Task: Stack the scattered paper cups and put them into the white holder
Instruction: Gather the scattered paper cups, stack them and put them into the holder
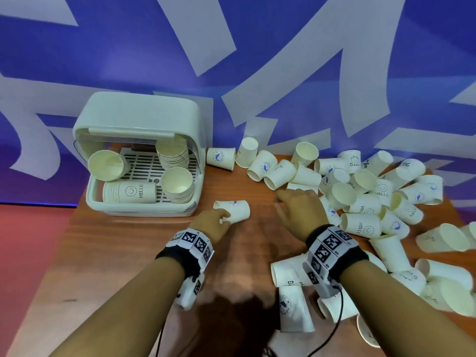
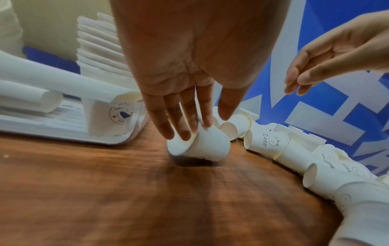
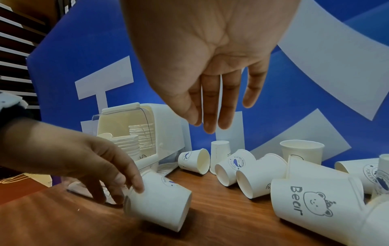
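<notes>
A paper cup (image 1: 238, 210) lies on its side on the wooden table, just in front of the white holder (image 1: 144, 112). My left hand (image 1: 224, 218) pinches this cup (image 3: 162, 204) at its rim, thumb on top and fingers at the mouth. In the left wrist view the fingertips (image 2: 185, 134) sit on the cup (image 2: 208, 148). My right hand (image 1: 286, 198) hovers with straight fingers and holds nothing, at the left edge of the scattered cups (image 1: 360, 191). Inside the holder (image 3: 168, 126) are several stacks of cups, standing and lying.
Loose cups cover the right side of the table, and more lie near the front (image 1: 291, 276) under my right wrist. A blue and white wall stands right behind the table. The table's left edge (image 1: 64, 228) drops to a red floor.
</notes>
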The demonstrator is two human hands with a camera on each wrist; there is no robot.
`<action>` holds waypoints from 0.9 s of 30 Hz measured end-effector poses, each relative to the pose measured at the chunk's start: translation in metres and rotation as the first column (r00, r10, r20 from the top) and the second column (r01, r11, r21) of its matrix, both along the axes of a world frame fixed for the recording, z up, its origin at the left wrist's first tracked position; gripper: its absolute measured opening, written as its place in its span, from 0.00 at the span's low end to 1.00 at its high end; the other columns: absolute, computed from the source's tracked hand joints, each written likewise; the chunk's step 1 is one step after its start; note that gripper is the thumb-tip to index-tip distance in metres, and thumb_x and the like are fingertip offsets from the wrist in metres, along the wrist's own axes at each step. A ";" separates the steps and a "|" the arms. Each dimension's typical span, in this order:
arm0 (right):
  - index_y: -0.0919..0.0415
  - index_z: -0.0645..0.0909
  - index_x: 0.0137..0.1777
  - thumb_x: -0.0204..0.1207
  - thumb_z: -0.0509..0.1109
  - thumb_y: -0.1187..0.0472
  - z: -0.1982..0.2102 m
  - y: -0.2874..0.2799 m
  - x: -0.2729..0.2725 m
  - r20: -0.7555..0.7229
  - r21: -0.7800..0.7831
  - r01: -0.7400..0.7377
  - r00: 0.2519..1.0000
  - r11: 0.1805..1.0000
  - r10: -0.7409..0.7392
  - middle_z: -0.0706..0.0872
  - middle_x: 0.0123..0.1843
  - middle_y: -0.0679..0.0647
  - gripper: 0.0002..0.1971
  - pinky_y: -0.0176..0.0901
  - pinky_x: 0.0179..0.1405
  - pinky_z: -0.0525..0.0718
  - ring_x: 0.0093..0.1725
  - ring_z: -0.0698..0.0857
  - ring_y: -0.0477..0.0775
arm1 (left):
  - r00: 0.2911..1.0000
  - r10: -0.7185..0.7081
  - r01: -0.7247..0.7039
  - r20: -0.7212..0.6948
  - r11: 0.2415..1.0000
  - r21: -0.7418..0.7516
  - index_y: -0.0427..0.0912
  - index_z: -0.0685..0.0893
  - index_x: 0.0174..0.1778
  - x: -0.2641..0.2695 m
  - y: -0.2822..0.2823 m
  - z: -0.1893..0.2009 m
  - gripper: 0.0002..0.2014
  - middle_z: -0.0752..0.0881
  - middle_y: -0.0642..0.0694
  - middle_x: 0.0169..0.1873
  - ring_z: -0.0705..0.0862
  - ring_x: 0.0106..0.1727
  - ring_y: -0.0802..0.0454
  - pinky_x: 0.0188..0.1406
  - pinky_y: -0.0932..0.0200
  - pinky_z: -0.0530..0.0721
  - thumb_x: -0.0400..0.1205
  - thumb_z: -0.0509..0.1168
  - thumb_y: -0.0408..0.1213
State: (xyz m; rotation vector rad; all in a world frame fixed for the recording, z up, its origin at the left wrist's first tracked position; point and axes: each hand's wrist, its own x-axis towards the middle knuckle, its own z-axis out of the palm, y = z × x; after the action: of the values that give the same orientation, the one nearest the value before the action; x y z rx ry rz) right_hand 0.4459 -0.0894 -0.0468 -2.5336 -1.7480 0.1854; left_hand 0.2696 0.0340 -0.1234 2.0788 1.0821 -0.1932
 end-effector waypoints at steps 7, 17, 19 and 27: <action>0.55 0.80 0.54 0.79 0.58 0.56 -0.005 0.019 0.014 0.007 -0.010 -0.029 1.000 1.000 0.029 0.86 0.50 0.52 0.10 0.46 0.52 0.69 0.52 0.82 0.56 | 0.975 -0.012 -0.011 0.223 0.995 0.100 0.47 0.83 0.50 0.003 0.007 0.038 0.06 0.82 0.50 0.47 0.81 0.49 0.52 0.51 0.59 0.78 0.78 0.68 0.37; 0.53 0.76 0.64 0.76 0.63 0.55 -0.016 0.060 0.064 -0.085 0.001 0.184 0.979 0.983 -0.183 0.84 0.60 0.53 0.17 0.51 0.56 0.79 0.57 0.82 0.59 | 0.917 -0.116 -0.012 0.382 0.948 0.317 0.48 0.82 0.55 0.022 0.032 0.101 0.13 0.84 0.51 0.48 0.81 0.49 0.52 0.52 0.53 0.80 0.76 0.66 0.32; 0.54 0.75 0.66 0.75 0.64 0.55 -0.023 0.065 0.073 -0.098 -0.026 0.239 0.966 0.971 -0.241 0.84 0.62 0.55 0.19 0.52 0.56 0.80 0.59 0.81 0.60 | 0.929 -0.123 0.006 0.348 0.948 0.320 0.51 0.80 0.57 0.035 0.036 0.103 0.14 0.84 0.52 0.49 0.82 0.49 0.52 0.51 0.53 0.81 0.77 0.66 0.33; 0.54 0.62 0.77 0.77 0.63 0.49 -0.061 0.072 0.106 -0.083 -0.117 0.337 0.934 0.934 -0.347 0.71 0.73 0.56 0.29 0.57 0.67 0.71 0.71 0.69 0.59 | 0.965 -0.146 0.081 0.217 0.957 0.280 0.54 0.77 0.62 0.081 0.049 0.081 0.16 0.84 0.54 0.54 0.82 0.53 0.53 0.51 0.60 0.78 0.79 0.65 0.37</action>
State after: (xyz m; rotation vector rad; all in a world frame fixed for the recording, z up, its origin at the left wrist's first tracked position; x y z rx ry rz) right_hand 0.5514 -0.0174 -0.1082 -2.7914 -1.2635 0.3850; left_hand 0.3508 0.0825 -0.0424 2.3391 0.8826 0.1516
